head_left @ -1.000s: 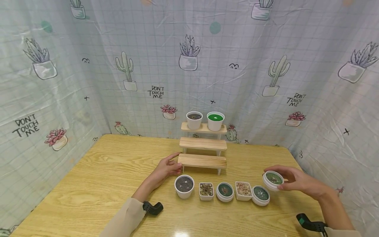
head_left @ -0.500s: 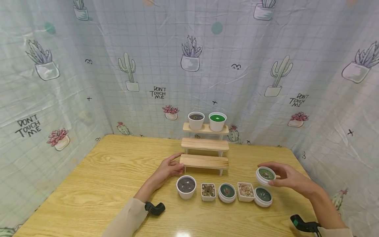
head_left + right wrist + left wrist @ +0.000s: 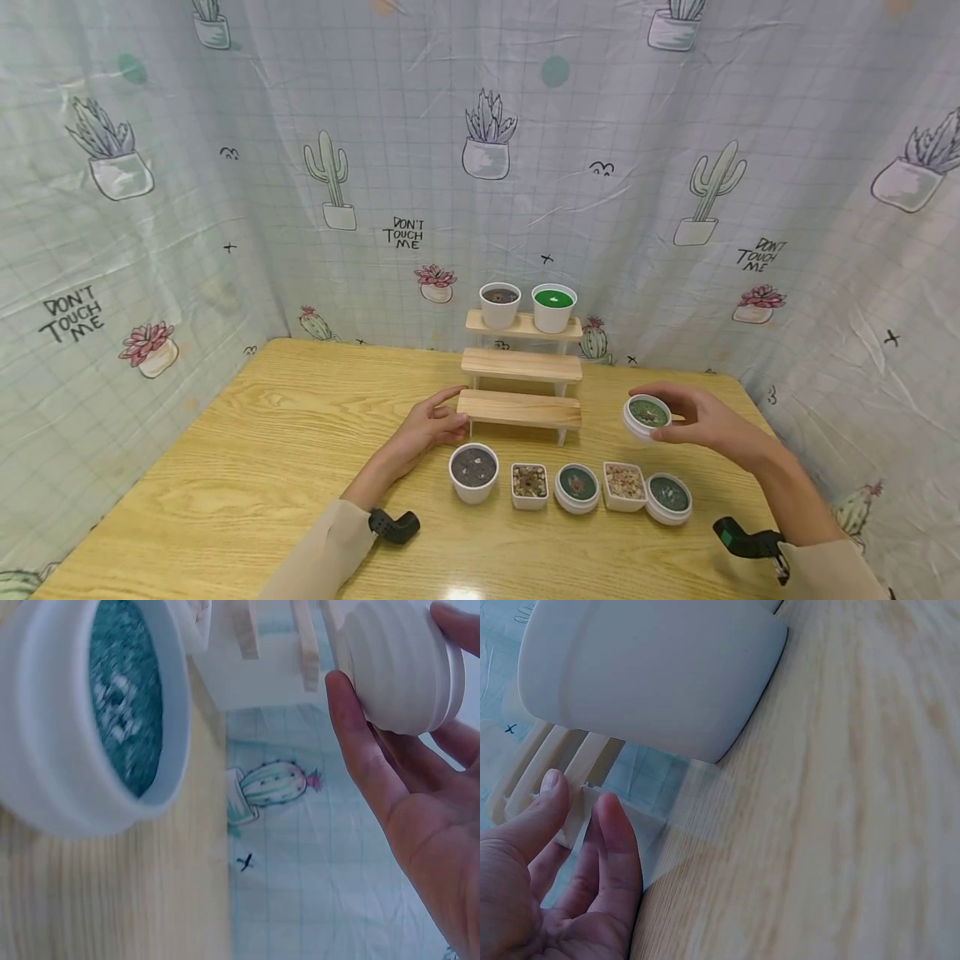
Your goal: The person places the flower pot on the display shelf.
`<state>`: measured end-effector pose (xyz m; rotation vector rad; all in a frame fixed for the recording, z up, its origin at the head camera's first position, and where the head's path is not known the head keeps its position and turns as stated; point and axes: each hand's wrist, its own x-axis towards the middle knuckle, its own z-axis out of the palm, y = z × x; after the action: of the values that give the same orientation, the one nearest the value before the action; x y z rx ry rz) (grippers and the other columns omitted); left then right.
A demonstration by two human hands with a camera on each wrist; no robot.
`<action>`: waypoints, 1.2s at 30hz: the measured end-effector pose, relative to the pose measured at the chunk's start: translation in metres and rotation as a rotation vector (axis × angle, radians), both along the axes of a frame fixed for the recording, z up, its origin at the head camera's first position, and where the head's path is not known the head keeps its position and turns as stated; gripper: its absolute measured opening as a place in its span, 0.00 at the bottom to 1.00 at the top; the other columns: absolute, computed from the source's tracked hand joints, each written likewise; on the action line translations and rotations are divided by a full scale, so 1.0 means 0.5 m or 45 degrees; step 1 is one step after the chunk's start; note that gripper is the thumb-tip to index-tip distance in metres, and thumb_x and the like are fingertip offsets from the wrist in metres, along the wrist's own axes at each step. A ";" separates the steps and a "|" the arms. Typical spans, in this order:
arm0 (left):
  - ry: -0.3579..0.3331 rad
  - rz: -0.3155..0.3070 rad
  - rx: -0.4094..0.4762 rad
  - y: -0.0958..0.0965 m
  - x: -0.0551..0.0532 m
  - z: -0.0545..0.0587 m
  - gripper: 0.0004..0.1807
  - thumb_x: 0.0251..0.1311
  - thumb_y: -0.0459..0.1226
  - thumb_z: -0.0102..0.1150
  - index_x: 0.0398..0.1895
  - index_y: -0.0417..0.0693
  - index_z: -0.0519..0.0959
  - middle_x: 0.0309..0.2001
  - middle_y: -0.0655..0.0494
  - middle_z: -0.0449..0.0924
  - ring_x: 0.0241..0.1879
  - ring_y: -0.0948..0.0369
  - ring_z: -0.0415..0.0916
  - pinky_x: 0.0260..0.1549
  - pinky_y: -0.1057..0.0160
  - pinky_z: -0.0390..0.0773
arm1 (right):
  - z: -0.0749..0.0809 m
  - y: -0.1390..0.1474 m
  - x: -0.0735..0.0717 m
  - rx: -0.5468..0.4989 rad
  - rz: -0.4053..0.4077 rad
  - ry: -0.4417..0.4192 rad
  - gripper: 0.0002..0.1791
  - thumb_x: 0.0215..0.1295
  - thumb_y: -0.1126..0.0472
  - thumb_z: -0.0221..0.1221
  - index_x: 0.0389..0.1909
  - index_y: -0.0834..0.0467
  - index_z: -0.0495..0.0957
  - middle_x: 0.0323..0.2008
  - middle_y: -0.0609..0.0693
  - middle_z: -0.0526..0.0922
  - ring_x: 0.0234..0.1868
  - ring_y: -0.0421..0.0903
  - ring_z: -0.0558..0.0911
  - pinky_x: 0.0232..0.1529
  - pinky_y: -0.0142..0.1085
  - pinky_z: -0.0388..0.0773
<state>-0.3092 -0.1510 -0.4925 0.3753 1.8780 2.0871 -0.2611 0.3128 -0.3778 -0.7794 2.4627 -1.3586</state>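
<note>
Right wrist view: fingers (image 3: pixel 363 742) grip a round, ribbed white pot (image 3: pixel 397 667).

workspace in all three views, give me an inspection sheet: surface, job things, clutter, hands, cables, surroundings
surface: wood-grain table, bright glare at its near side
job's things: three-tier wooden stand, grey-filled pot and bright-green-filled pot on its top tier; row of five pots on the table in front
clutter: nothing seen
hands: left hand grips the lowest tier's left end; right hand holds a green-topped pot off the table
cables: nothing clearly seen
surroundings: curtain printed with potted cacti and "DON'T TOUCH ME"
</note>
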 end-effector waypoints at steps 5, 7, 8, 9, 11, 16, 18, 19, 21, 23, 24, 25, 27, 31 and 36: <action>0.003 0.001 -0.003 0.001 0.002 0.001 0.40 0.71 0.35 0.63 0.82 0.49 0.56 0.42 0.52 0.86 0.41 0.61 0.84 0.45 0.63 0.88 | 0.010 -0.029 -0.013 0.003 -0.028 0.004 0.31 0.71 0.61 0.63 0.74 0.54 0.69 0.74 0.62 0.69 0.62 0.21 0.72 0.54 0.31 0.81; 0.002 0.001 -0.005 0.001 0.002 0.001 0.40 0.71 0.35 0.63 0.82 0.49 0.56 0.42 0.53 0.86 0.41 0.61 0.84 0.45 0.63 0.88 | 0.014 -0.040 -0.018 0.008 -0.028 0.021 0.31 0.71 0.60 0.64 0.74 0.54 0.69 0.74 0.64 0.68 0.62 0.21 0.73 0.54 0.31 0.81; 0.001 0.003 -0.008 0.001 0.002 0.001 0.40 0.71 0.36 0.63 0.82 0.49 0.56 0.42 0.53 0.86 0.41 0.61 0.84 0.45 0.64 0.88 | 0.015 -0.045 -0.021 0.011 -0.035 0.023 0.32 0.71 0.59 0.64 0.74 0.54 0.69 0.74 0.63 0.69 0.62 0.22 0.73 0.54 0.31 0.80; 0.003 0.002 -0.010 0.001 0.002 0.001 0.40 0.71 0.36 0.63 0.82 0.49 0.56 0.42 0.53 0.86 0.41 0.61 0.84 0.45 0.64 0.88 | 0.018 -0.050 -0.024 0.012 -0.037 0.030 0.32 0.70 0.59 0.65 0.73 0.54 0.70 0.73 0.63 0.70 0.61 0.24 0.74 0.54 0.31 0.81; 0.008 0.002 -0.012 0.001 0.001 0.000 0.40 0.71 0.36 0.63 0.82 0.49 0.56 0.42 0.53 0.86 0.41 0.62 0.84 0.45 0.64 0.88 | 0.022 -0.060 -0.031 0.022 -0.042 0.044 0.32 0.70 0.59 0.65 0.73 0.55 0.70 0.70 0.62 0.72 0.61 0.27 0.76 0.53 0.32 0.81; 0.018 0.005 -0.019 0.001 0.002 -0.001 0.40 0.72 0.35 0.62 0.82 0.49 0.56 0.41 0.55 0.86 0.40 0.62 0.84 0.45 0.64 0.88 | 0.031 -0.086 -0.050 0.044 -0.051 0.056 0.32 0.68 0.57 0.67 0.72 0.56 0.71 0.66 0.59 0.77 0.63 0.43 0.77 0.54 0.33 0.80; 0.021 0.006 -0.019 0.001 0.004 -0.001 0.40 0.72 0.35 0.62 0.82 0.48 0.56 0.41 0.55 0.86 0.40 0.62 0.84 0.45 0.64 0.88 | 0.035 -0.097 -0.057 0.039 -0.041 0.061 0.32 0.68 0.57 0.67 0.71 0.56 0.71 0.65 0.58 0.78 0.63 0.47 0.78 0.54 0.33 0.81; 0.022 0.005 -0.018 0.001 0.004 -0.002 0.40 0.72 0.35 0.62 0.82 0.48 0.55 0.41 0.55 0.86 0.40 0.62 0.84 0.45 0.64 0.87 | 0.037 -0.102 -0.061 0.041 -0.037 0.068 0.32 0.68 0.57 0.67 0.71 0.57 0.71 0.64 0.58 0.78 0.63 0.48 0.78 0.54 0.33 0.81; 0.021 0.005 -0.013 0.001 0.005 -0.002 0.40 0.72 0.35 0.62 0.82 0.48 0.56 0.40 0.55 0.86 0.40 0.62 0.84 0.45 0.64 0.88 | 0.041 -0.113 -0.066 0.036 -0.025 0.075 0.32 0.68 0.57 0.67 0.71 0.58 0.71 0.63 0.58 0.80 0.63 0.51 0.78 0.53 0.34 0.81; 0.016 0.007 -0.007 0.001 0.005 -0.002 0.39 0.72 0.35 0.62 0.82 0.49 0.56 0.40 0.55 0.85 0.40 0.62 0.84 0.45 0.64 0.88 | 0.045 -0.124 -0.073 0.034 -0.015 0.080 0.32 0.68 0.57 0.67 0.71 0.58 0.72 0.61 0.58 0.81 0.62 0.51 0.79 0.53 0.35 0.82; 0.015 0.008 -0.005 0.001 0.005 -0.003 0.39 0.71 0.35 0.62 0.82 0.49 0.56 0.40 0.55 0.85 0.40 0.62 0.84 0.45 0.64 0.88 | 0.047 -0.130 -0.076 0.038 -0.015 0.076 0.32 0.68 0.56 0.68 0.71 0.58 0.72 0.60 0.58 0.81 0.62 0.53 0.79 0.53 0.35 0.81; 0.016 0.008 -0.006 0.001 0.005 -0.003 0.39 0.71 0.35 0.62 0.82 0.49 0.56 0.41 0.55 0.85 0.40 0.62 0.84 0.45 0.64 0.88 | 0.048 -0.135 -0.079 0.039 -0.013 0.073 0.32 0.68 0.56 0.68 0.70 0.58 0.72 0.60 0.58 0.81 0.62 0.54 0.79 0.52 0.35 0.81; 0.016 0.011 -0.007 0.000 0.005 -0.003 0.40 0.71 0.35 0.62 0.82 0.48 0.56 0.41 0.54 0.85 0.40 0.62 0.84 0.45 0.64 0.88 | 0.050 -0.146 -0.085 0.037 -0.007 0.070 0.31 0.68 0.56 0.68 0.70 0.57 0.72 0.60 0.57 0.81 0.62 0.54 0.79 0.53 0.35 0.81; 0.021 0.007 -0.008 0.001 0.004 -0.003 0.41 0.71 0.35 0.63 0.82 0.47 0.55 0.41 0.55 0.85 0.40 0.62 0.84 0.45 0.64 0.88 | 0.054 -0.166 -0.096 0.021 0.003 0.078 0.31 0.67 0.57 0.68 0.69 0.57 0.73 0.60 0.58 0.81 0.63 0.55 0.78 0.54 0.36 0.81; 0.022 0.003 0.000 0.001 0.002 -0.003 0.41 0.71 0.35 0.63 0.82 0.47 0.55 0.41 0.54 0.85 0.40 0.62 0.84 0.45 0.64 0.88 | 0.058 -0.190 -0.110 0.015 0.009 0.110 0.33 0.67 0.57 0.69 0.71 0.59 0.71 0.62 0.58 0.80 0.65 0.57 0.78 0.58 0.36 0.79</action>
<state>-0.3083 -0.1505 -0.4938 0.3922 1.8894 2.0916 -0.3160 0.2177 -0.3491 -0.8611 2.5283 -1.3338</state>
